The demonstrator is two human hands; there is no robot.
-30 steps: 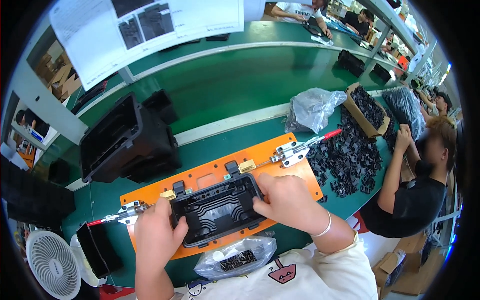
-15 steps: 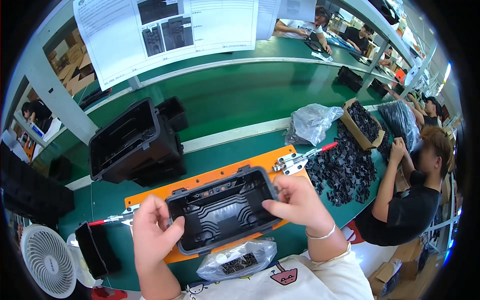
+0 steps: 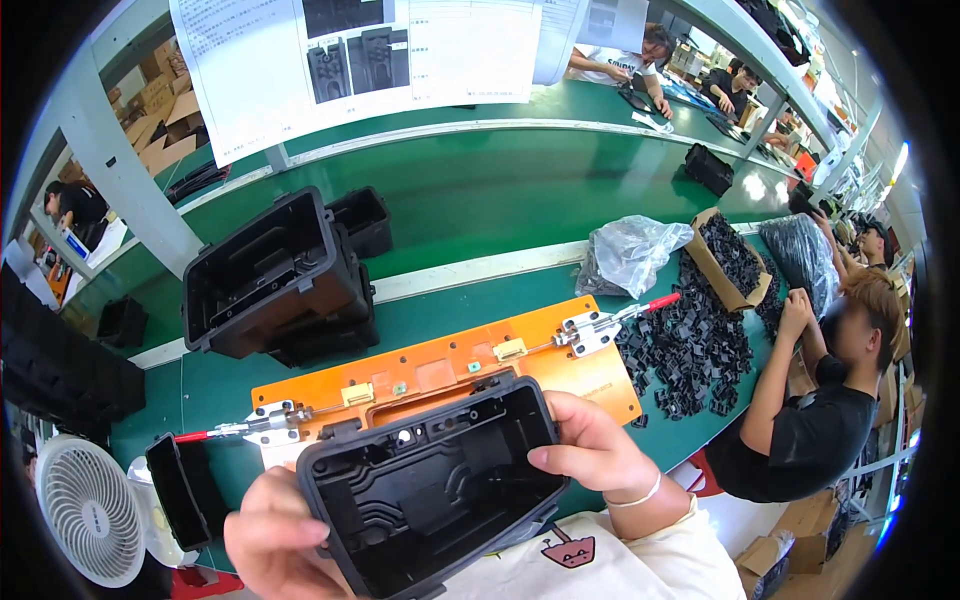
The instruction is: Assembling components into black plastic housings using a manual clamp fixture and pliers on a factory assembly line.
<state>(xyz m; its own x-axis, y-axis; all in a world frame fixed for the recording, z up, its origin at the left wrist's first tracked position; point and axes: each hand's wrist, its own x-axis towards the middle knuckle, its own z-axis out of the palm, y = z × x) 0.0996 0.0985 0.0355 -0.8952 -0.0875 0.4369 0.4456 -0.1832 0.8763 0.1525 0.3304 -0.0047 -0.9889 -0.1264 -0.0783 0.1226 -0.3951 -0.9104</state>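
Green bench below; right hand clamps black box; left hand, partly hidden, seemingly does too.

Person wore an off-white shirt and a thin pale bracelet.
Pinkish-brown, dark-outlined cartoon face print sat on shirt front; right sleeve was short, bracelet circled right wrist, hands were ungloved.

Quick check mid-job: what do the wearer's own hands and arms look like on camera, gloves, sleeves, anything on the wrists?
The left hand and right hand are both ungloved. A thin, pale band circles the right wrist. The right sleeve is short and cream-coloured, matching the shirt. The left wrist and sleeve can't be made out.
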